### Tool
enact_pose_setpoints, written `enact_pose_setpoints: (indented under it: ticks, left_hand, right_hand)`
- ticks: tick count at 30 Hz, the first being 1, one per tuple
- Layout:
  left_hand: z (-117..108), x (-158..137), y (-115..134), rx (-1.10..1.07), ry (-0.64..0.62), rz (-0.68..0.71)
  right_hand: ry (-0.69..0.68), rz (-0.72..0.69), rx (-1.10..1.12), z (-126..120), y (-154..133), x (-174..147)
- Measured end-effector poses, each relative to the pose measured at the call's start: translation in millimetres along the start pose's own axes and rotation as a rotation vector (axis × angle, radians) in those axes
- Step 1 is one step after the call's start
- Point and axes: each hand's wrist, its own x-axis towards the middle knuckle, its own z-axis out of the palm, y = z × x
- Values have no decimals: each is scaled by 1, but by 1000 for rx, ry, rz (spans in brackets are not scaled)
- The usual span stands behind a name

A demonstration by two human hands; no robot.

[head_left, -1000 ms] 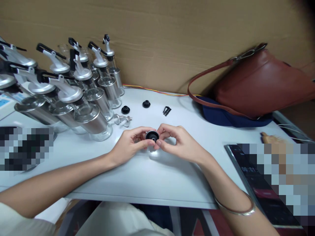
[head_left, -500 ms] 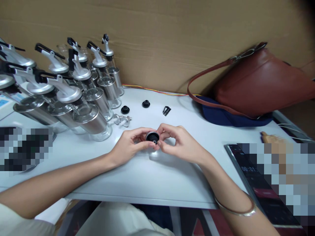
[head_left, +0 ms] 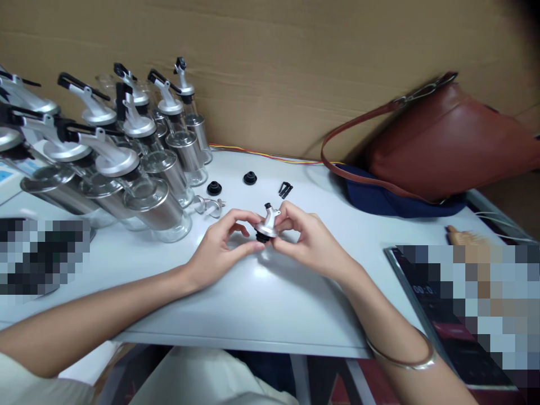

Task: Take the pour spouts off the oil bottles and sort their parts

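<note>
Table (head_left: 236, 315): white, flat top; cardboard wall right behind its far edge.
Spout cap (head_left: 267, 224): silver dome with short angled nozzle, black tip, black ring below; held just above the table's middle, nozzle up and tilted.
Left hand (head_left: 219, 247): thumb and fingertips pinch the cap's left side.
Right hand (head_left: 310, 239): fingers closed narrowly on the cap's right side; bangle (head_left: 405, 360) on the wrist.
Bottles (head_left: 126, 163): steel-and-glass, capped, crowded at the far left corner.
Loose parts: two black plugs (head_left: 214, 188) and (head_left: 250, 178), black clip (head_left: 286, 189), clear piece (head_left: 208, 205), all beyond the hands.
Bag (head_left: 447, 140): brown, far right edge, on blue cloth (head_left: 379, 199).
</note>
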Motion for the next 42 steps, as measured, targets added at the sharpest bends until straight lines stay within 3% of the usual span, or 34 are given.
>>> enact_pose_setpoints:
  ticks: [8, 13, 20, 23, 27, 31, 36, 42]
  left_hand:
    - [-1, -1, 3, -20, -25, 16]
    - [-3, 1, 5, -26, -13, -75]
    - [-1, 3, 2, -65, 73, -166]
    - [-5, 5, 4, 170, 40, -67]
    - [-17, 12, 13, 692, -50, 174]
    - [-24, 18, 13, 1030, -24, 167]
    - [-25, 19, 3, 1053, -61, 22]
    - [-30, 23, 0, 1125, -20, 52]
  right_hand:
    - [10, -49, -123, -5, -3, -1]
    - [186, -53, -232, -14, -3, -1]
    - [94, -169, -309, -11, -1, 0]
    - [129, -159, -303, -12, -2, 0]
    - [171, -133, -277, -13, 1, -1]
    - [195, -104, -234, -12, 4, -2]
    - [173, -79, -253, -11, -1, -2]
    - [178, -79, -270, -12, -3, -2]
